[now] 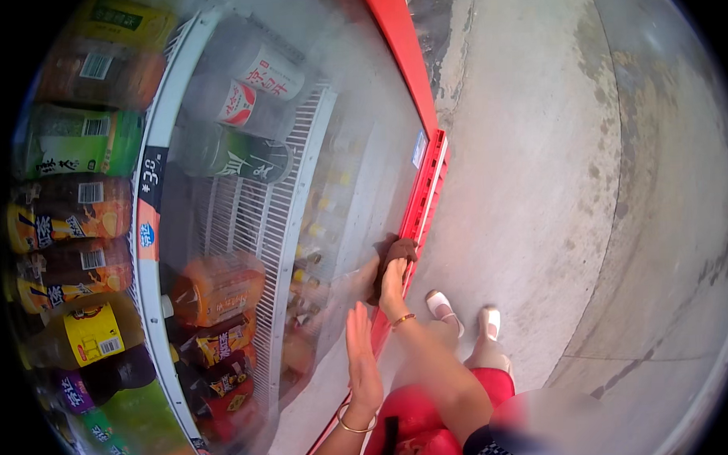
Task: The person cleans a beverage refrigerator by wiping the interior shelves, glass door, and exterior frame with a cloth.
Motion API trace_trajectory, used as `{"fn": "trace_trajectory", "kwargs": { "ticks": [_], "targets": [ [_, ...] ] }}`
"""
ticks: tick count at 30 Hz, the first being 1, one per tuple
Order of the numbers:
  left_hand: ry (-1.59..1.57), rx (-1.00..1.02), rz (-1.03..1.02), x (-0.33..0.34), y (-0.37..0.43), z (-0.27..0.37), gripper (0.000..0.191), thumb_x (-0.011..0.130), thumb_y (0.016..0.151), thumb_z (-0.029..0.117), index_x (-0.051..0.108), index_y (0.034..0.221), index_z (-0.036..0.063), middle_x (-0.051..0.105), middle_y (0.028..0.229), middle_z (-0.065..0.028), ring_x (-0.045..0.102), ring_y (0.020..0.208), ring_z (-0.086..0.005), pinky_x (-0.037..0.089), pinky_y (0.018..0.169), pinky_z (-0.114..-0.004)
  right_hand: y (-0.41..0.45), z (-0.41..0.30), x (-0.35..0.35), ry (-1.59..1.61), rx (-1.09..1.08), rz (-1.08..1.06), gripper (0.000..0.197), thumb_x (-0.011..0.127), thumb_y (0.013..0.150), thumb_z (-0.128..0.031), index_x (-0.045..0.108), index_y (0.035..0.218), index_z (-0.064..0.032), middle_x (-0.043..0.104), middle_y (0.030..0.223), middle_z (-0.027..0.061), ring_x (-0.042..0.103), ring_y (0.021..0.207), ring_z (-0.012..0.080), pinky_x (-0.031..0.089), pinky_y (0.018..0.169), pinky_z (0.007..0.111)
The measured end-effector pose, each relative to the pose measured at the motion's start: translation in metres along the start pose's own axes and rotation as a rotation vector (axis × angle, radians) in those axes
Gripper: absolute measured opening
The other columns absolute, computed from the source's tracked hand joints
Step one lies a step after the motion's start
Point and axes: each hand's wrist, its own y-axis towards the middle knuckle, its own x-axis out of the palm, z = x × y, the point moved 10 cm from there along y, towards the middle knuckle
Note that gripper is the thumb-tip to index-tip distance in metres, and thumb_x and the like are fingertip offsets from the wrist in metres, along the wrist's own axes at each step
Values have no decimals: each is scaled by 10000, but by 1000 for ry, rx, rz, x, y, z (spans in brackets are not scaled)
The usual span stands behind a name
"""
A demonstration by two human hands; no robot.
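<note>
My right hand, with a beaded bracelet at the wrist, is on a brown cloth. It presses the cloth against the lower part of a glass cooler door, by the red frame. My left hand wears a metal bangle and is raised flat beside the door's red edge, holding nothing, its fingers extended. Whether its palm touches the glass I cannot tell. The brown cloth is reflected in the pane, which looks hazy.
Behind the glass, bottled drinks stand on wire shelves with a price strip along one edge. A concrete floor lies to the right. My white shoes are close to the cooler's base.
</note>
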Motion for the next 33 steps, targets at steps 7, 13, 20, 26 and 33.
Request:
{"fn": "trace_trajectory", "kwargs": {
  "ticks": [7, 13, 20, 26, 33],
  "targets": [
    [119, 262, -40, 47, 68, 124, 830, 351, 927, 566, 41, 1462, 11, 92, 1520, -205, 94, 1413, -326, 60, 1141, -462, -46, -341, 139, -297, -1058, -373, 707, 496, 860, -362, 223, 1433, -50, 104, 1483, 288, 141, 1367, 436, 165, 1078, 485],
    [126, 554, 25, 115, 163, 244, 839, 351, 925, 571, 44, 1461, 3, 99, 1519, -206, 108, 1411, -323, 63, 1139, -455, 67, -400, 139, -322, -1024, -183, 461, 444, 931, -321, 416, 1270, -10, 381, 1281, 201, 389, 1148, 337, 321, 967, 380],
    [194, 765, 128, 128, 141, 395, 683, 378, 932, 299, 124, 1412, -114, 185, 1489, -248, 187, 1393, -341, 130, 1130, -404, -116, -627, 215, -238, -1012, -561, 406, 588, 801, -168, 486, 1137, 36, 456, 1183, 207, 397, 1122, 354, 268, 1005, 411],
    [546, 1239, 323, 132, 83, 624, 692, 542, 834, 163, 232, 1408, -71, 231, 1472, -249, 212, 1383, -369, 179, 1121, -424, -294, -804, 308, -228, -1774, -1008, 403, 635, 726, -147, 508, 1081, -6, 515, 1037, 174, 472, 973, 362, 354, 835, 418],
    [965, 1548, 670, 110, -6, 860, 603, 476, 936, 261, 250, 1421, -17, 230, 1484, -211, 175, 1395, -353, 167, 1125, -410, -479, -980, 370, 238, -2113, -1030, 449, 589, 783, -174, 497, 1190, -8, 513, 1220, 187, 472, 1121, 392, 376, 918, 441]
  ]
}}
